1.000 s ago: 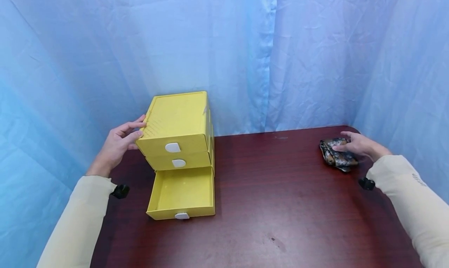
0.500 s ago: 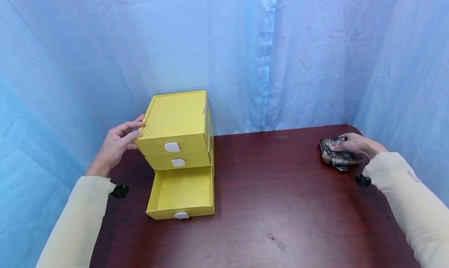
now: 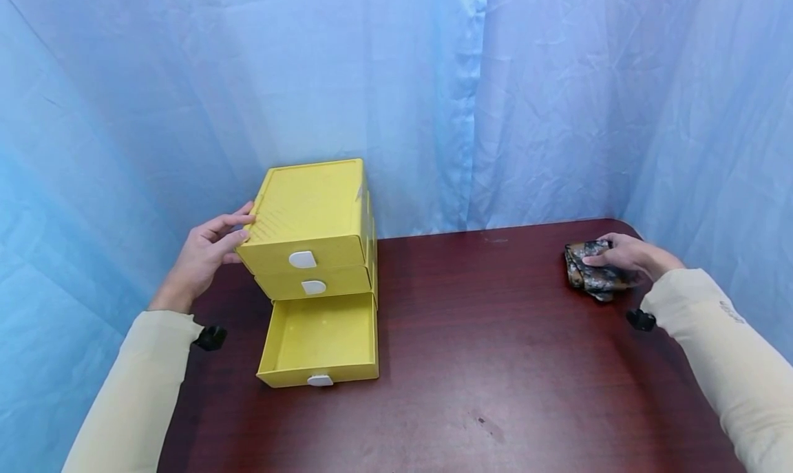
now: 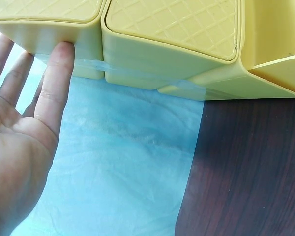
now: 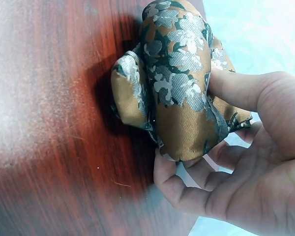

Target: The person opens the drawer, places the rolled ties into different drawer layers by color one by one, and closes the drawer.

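A yellow drawer unit (image 3: 310,204) stands on the left of the table, its bottom drawer (image 3: 325,335) pulled out and the two upper ones pushed in. My left hand (image 3: 207,256) touches the upper left side of the unit, fingers mostly straight; in the left wrist view the thumb (image 4: 56,88) presses on its wall. At the far right, a folded floral cloth (image 3: 579,263) in gold, dark green and silver lies bunched up. My right hand (image 3: 632,254) grips it, thumb on top and fingers curled under its edge in the right wrist view, where the cloth (image 5: 182,73) looks rolled.
Dark red wooden table (image 3: 464,342) spans between the hands. Pale blue curtains (image 3: 421,101) hang behind it and at both sides. White tabs (image 3: 302,259) mark the drawer fronts. The table's far right corner is rounded.
My right hand has moved slightly left and down onto the floral cloth and its fingers have closed around it. My left hand keeps its place on the drawer unit.
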Demonstrator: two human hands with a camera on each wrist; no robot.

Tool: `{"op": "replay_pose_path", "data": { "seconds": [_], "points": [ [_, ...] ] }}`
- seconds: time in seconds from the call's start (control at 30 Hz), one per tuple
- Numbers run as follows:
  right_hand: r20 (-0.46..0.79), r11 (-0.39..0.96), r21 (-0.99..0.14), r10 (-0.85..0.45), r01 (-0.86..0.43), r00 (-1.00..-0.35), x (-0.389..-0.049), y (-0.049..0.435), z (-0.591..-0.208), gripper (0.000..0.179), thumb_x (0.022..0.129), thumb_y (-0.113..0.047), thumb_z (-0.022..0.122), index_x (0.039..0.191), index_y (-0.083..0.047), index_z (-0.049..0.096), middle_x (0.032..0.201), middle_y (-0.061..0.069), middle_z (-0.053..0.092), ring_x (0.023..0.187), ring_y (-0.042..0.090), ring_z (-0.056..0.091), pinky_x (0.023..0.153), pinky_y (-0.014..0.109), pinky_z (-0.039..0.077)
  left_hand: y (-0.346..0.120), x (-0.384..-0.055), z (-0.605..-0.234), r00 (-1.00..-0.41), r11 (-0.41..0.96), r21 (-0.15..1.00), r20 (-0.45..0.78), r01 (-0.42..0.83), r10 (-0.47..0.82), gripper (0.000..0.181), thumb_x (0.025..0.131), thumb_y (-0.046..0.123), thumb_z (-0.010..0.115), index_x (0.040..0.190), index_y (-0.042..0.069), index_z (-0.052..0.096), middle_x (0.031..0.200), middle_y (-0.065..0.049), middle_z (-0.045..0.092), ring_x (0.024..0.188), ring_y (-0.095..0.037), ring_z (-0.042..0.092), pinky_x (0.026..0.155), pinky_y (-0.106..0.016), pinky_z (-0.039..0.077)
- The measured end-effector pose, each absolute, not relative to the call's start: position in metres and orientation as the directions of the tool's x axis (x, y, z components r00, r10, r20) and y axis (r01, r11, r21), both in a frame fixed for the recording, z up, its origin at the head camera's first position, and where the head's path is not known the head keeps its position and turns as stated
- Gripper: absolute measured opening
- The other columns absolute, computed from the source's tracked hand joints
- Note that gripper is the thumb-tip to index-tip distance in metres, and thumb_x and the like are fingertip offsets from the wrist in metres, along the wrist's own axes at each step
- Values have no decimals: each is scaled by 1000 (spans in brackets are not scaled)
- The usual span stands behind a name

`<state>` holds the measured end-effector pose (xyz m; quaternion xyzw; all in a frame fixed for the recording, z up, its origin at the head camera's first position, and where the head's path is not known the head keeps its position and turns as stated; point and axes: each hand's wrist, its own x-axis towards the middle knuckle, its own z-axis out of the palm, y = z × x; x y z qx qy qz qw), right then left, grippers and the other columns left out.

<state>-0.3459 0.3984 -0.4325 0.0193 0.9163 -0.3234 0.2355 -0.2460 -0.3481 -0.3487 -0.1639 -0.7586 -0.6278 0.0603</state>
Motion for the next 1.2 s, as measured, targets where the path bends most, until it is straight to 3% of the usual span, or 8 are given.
{"op": "replay_pose_path", "data": {
  "seconds": [0.27, 0.53, 0.77, 0.97, 1.2],
  "points": [
    [-421, 788, -592, -121, 171, -899, -344, 397, -434, 106, 94, -54, 67, 153, 12, 9, 149, 43, 16, 133, 60, 27, 87, 61, 50, -347, -244, -347, -937, 155, 932, 298, 326, 183, 35, 102, 11, 62, 136, 2, 63, 161, 0, 37, 132, -3, 51, 71, -26, 60],
    [-391, 783, -602, -121, 154, -912, -341, 394, -434, 101, 96, -49, 68, 153, 13, 12, 146, 42, 21, 128, 56, 37, 78, 52, 55, -347, -245, -347, -938, 140, 937, 294, 321, 182, 35, 102, 10, 62, 136, 2, 63, 162, -1, 36, 133, -4, 50, 71, -26, 60],
    [-347, 767, -630, -138, 121, -928, -341, 392, -436, 92, 96, -44, 67, 150, 13, 18, 134, 36, 39, 103, 38, 54, 72, 42, 54, -347, -246, -346, -941, 155, 935, 293, 320, 171, 35, 102, 12, 62, 136, 2, 63, 162, 0, 37, 134, -4, 49, 71, -26, 60],
    [-235, 805, -594, -171, 2, -957, -340, 389, -437, 77, 97, -36, 70, 144, 12, 33, 134, 41, 40, 114, 48, 51, 86, 53, 51, -347, -247, -349, -939, 147, 934, 301, 326, 167, 34, 102, 10, 62, 135, 3, 64, 160, -1, 39, 126, -2, 55, 70, -26, 60],
    [-149, 806, -590, -173, -53, -974, -341, 383, -436, 65, 94, -33, 74, 133, 10, 45, 122, 35, 53, 100, 38, 60, 77, 39, 51, -348, -247, -349, -934, 140, 931, 312, 337, 171, 34, 102, 10, 62, 135, 2, 64, 160, 1, 40, 125, -3, 57, 70, -26, 60]
  ]
}}
